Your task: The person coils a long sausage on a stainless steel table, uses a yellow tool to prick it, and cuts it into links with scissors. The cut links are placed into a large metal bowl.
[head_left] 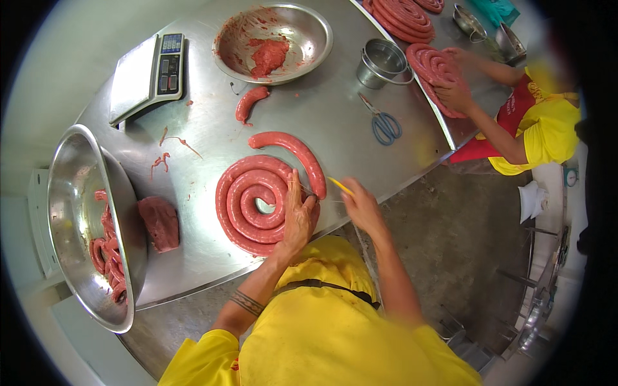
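Note:
A coiled raw sausage (248, 199) lies flat on the steel table before me. My left hand (299, 215) rests on its right side, fingers stretched out and thumb apart. A loose sausage length (286, 143) curves around the coil's upper right, its lower end beside my left hand. To the right, just past that end, my right hand (364, 207) is closed on a slim yellow stick-like tool (341, 186); its exact kind is unclear. A thin line shows between the two hands, too fine to identify.
Blue-handled scissors (385, 125), a short sausage piece (251, 104), a bowl of ground meat (315, 48), a metal pail (373, 76) and a scale (145, 77) stand farther back. Left are a large bowl (122, 193) and a meat piece (159, 223). A co-worker (541, 128) handles another coil (438, 71).

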Tool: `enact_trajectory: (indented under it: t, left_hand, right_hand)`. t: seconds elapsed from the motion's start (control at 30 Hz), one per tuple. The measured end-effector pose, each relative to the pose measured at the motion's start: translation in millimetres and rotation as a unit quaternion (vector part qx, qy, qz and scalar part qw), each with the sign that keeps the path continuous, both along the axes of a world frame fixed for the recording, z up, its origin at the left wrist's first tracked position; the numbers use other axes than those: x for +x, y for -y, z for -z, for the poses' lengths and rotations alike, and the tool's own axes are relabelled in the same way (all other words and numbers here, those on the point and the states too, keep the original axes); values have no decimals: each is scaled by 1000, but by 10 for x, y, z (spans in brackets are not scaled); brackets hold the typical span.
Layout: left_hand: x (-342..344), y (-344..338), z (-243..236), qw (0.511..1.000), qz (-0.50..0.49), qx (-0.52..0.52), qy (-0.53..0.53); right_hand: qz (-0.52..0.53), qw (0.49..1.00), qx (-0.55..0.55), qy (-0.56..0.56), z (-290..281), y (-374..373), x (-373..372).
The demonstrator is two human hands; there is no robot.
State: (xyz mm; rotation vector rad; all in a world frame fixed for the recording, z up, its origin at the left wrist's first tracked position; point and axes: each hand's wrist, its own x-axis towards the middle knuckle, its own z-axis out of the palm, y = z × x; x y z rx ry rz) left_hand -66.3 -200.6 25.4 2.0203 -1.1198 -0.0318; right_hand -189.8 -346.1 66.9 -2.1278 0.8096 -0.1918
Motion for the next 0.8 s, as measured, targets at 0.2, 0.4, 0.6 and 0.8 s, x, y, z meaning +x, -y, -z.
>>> enact_trajectory:
  t: [0.2,0.4,0.6,0.8]
  left_hand:
    - [78,17,11,913,-16,-34,-407]
    - [-128,220,285,969,7,167,-182]
    - [4,287,243,621,-60,-33,-781]
    - [8,102,-49,998,20,54,9]
  right_hand:
    - [-187,962,170,101,-221,-85,461]
    - [215,720,496,435,-910,422,-528]
    - [282,868,378,-155,-1008,491,-1457]
    - [-96,994,-55,-22,250,304,-128]
